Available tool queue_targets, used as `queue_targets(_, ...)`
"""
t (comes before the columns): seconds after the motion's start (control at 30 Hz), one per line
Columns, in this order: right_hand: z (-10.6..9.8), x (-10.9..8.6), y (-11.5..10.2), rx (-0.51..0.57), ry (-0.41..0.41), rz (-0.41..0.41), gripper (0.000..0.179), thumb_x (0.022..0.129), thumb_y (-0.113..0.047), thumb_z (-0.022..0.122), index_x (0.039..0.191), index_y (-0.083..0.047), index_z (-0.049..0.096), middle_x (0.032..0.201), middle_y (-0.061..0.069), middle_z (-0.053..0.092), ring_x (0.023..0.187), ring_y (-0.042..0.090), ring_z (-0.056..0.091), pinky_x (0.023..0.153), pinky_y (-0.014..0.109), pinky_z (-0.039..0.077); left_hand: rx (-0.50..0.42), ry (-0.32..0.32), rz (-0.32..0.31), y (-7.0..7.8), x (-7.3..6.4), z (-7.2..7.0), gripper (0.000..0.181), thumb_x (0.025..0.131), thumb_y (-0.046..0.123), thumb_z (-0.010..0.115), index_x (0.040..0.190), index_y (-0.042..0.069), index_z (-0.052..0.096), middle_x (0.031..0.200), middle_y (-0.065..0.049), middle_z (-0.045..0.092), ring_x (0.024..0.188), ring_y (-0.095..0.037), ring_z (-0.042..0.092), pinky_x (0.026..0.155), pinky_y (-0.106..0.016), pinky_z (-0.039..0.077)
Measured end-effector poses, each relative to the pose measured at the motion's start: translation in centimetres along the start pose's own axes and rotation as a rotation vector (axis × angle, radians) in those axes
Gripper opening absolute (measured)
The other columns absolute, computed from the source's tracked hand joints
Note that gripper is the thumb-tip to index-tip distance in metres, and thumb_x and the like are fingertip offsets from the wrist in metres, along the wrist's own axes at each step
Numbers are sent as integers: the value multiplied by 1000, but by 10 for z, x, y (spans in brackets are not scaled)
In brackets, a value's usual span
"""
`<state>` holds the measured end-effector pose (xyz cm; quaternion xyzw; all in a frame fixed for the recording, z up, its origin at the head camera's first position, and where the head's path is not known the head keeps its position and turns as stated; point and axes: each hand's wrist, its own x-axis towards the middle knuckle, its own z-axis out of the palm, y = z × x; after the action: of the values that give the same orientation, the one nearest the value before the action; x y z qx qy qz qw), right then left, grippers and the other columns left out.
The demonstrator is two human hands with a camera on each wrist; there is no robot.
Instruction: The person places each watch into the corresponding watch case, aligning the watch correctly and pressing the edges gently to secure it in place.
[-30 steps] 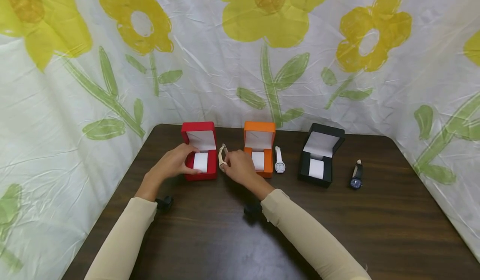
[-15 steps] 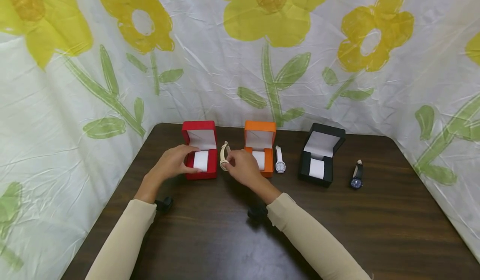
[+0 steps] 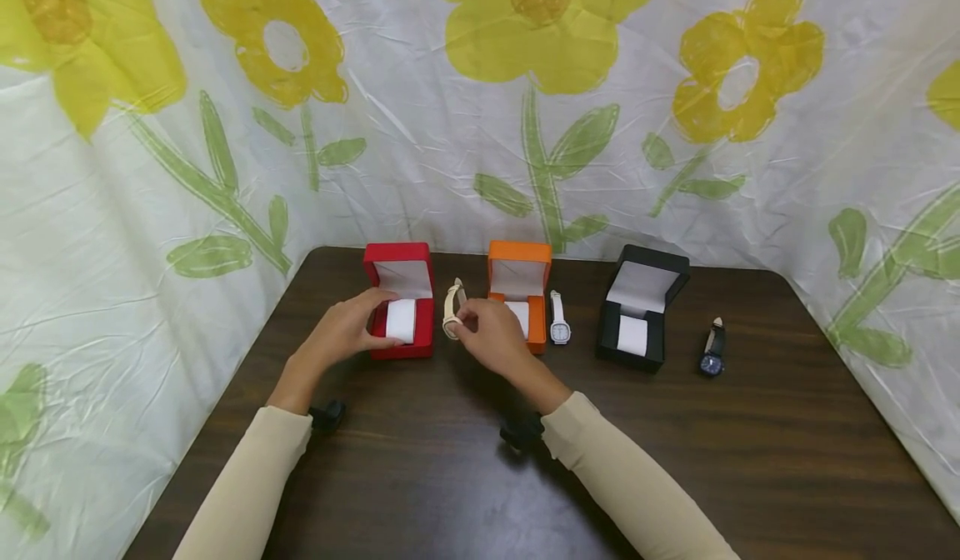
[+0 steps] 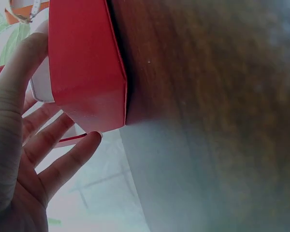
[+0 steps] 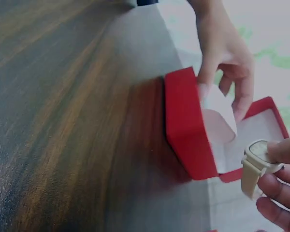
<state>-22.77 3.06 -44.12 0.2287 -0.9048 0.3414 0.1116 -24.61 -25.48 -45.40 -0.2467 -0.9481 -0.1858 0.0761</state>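
Note:
My left hand [image 3: 341, 327] reaches over the open red watch box [image 3: 423, 327]. Its thumb and fingers pinch the white watch cushion [image 3: 401, 321] by its ends; in the right wrist view the cushion [image 5: 217, 108] sticks up out of the box. Seen from the left wrist, the red box's side [image 4: 87, 53] hides the thumb tip. My right hand [image 3: 491, 335] pinches a cream-strapped wristwatch [image 3: 452, 306] by its case, just right of the red box. From the right wrist, the thumb lies over the dial of this watch [image 5: 251, 176] and fingers curl beneath.
An open orange box [image 3: 536, 327] stands partly behind my right hand, with a white watch [image 3: 558, 318] beside it. Farther right are an open black box [image 3: 652, 339] with a white cushion and a dark-strapped watch [image 3: 712, 352]. A flowered curtain hangs behind the dark wooden table [image 3: 420, 477].
My right hand has moved slightly right with the cream watch, which stands a little higher. The white cushion in the red box has risen slightly between the left fingers.

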Motion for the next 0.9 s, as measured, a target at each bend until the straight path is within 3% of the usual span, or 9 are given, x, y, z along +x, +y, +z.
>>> queue_targets(0.4, -17, -8, -4, 64, 52, -53, 12, 88, -21, 82, 88, -13, 74, 80, -4, 69, 76, 14, 57, 68, 31, 48, -85, -4, -12, 4, -1, 1, 79, 76, 32, 91, 140, 8, 53, 133, -12, 53, 112, -29, 56, 97, -53, 54)
queue_targets(0.57, -21, -10, 1, 93, 71, -64, 13, 87, -20, 82, 87, -11, 73, 79, -2, 69, 80, 24, 62, 71, 34, 49, -158, -13, -24, 4, -2, 0, 80, 77, 29, 91, 144, 9, 51, 134, -12, 52, 114, -28, 55, 99, -52, 53)
queue_targets(0.67, -23, -12, 5, 102, 74, -49, 14, 87, -20, 82, 86, -10, 73, 81, -1, 69, 82, 29, 64, 71, 35, 49, -186, -4, -22, 3, -3, 0, 80, 77, 28, 91, 144, 10, 51, 133, -11, 52, 111, -28, 55, 98, -51, 54)
queue_targets(0.9, -32, -17, 5, 119, 85, -41, 13, 86, -20, 82, 86, -11, 73, 84, -1, 69, 83, 27, 64, 72, 35, 51, -225, 24, -18, 6, -6, -6, 79, 78, 25, 91, 144, 9, 52, 132, -10, 52, 108, -30, 59, 92, -50, 57)
